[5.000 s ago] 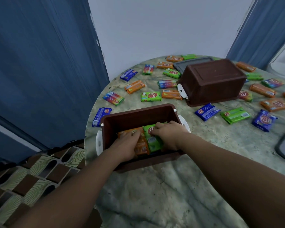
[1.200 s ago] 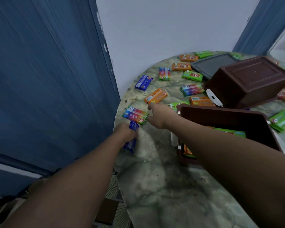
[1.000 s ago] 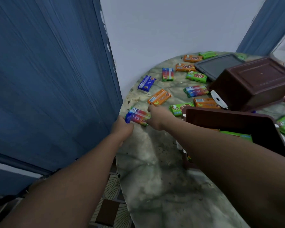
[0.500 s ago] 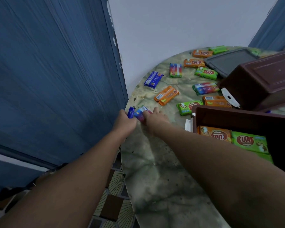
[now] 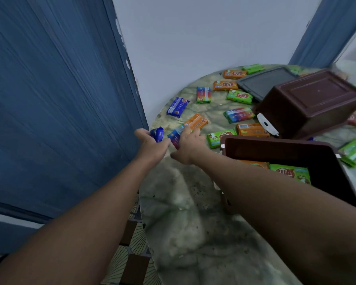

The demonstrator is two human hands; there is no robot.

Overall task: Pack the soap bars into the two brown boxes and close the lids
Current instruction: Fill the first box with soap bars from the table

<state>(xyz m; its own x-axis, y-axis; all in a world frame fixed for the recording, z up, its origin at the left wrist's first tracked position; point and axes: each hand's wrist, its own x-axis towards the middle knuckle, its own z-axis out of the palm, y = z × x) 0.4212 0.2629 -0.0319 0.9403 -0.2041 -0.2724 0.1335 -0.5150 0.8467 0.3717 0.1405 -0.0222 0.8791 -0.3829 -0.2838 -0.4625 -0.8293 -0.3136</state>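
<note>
At the table's left edge my left hand point(image 5: 152, 145) grips a blue soap bar point(image 5: 157, 134). Right beside it my right hand point(image 5: 190, 148) holds a rainbow-striped soap bar point(image 5: 176, 136) lifted off the table. The open brown box point(image 5: 275, 147) stands to the right with an orange bar point(image 5: 255, 163) and a green bar point(image 5: 290, 172) inside. A second brown box point(image 5: 310, 101) lies upside down behind it. Several loose bars lie on the table, among them an orange one point(image 5: 196, 121) and a green one point(image 5: 220, 137) near my right hand.
The round marble table point(image 5: 189, 219) stands against a blue door point(image 5: 49, 99) and a white wall. A dark grey lid point(image 5: 263, 81) lies at the back. More bars lie scattered at the back and on the right. Patterned floor tiles show below the table's left edge.
Both hands left the open box and reached to the table's left edge. My left hand picked up the blue bar and my right hand picked up the rainbow-striped bar.
</note>
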